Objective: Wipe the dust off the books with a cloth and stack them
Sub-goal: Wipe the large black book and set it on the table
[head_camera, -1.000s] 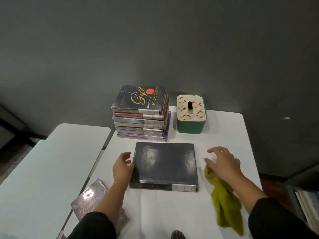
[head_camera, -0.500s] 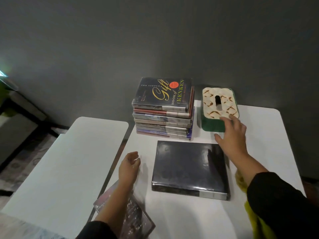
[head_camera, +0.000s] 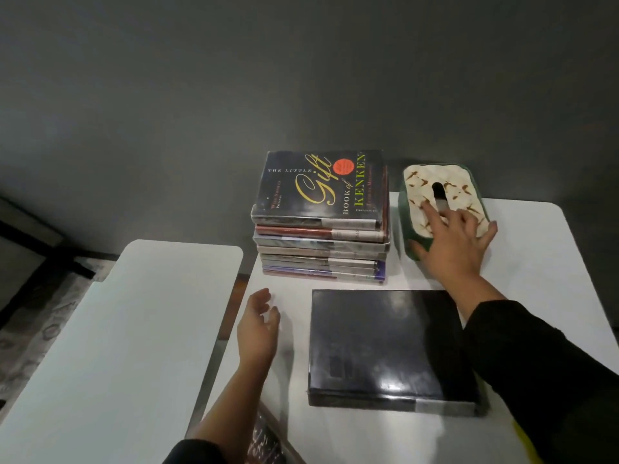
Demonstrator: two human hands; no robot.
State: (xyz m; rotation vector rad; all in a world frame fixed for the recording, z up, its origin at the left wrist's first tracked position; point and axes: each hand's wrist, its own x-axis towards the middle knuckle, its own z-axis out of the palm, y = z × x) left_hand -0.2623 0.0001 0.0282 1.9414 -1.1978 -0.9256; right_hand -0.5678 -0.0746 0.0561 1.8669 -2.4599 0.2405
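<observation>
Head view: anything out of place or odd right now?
The right hand rests on the tissue box, not a book. The yellow cloth lies unheld at the table's near right edge. One book sticks out under the left forearm. The stack looks tidy.

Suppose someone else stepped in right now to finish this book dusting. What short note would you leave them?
Left hand: open, holding nothing, just left of the black book.
Right hand: fingers spread on the tissue box, gripping nothing.
The black book lies flat in front of the book stack, apart from it.
Another book pokes out at the near table edge.
A sliver of yellow cloth shows at the lower right, in neither hand.
Left: stack the black book, wipe and stack the near one.
</observation>
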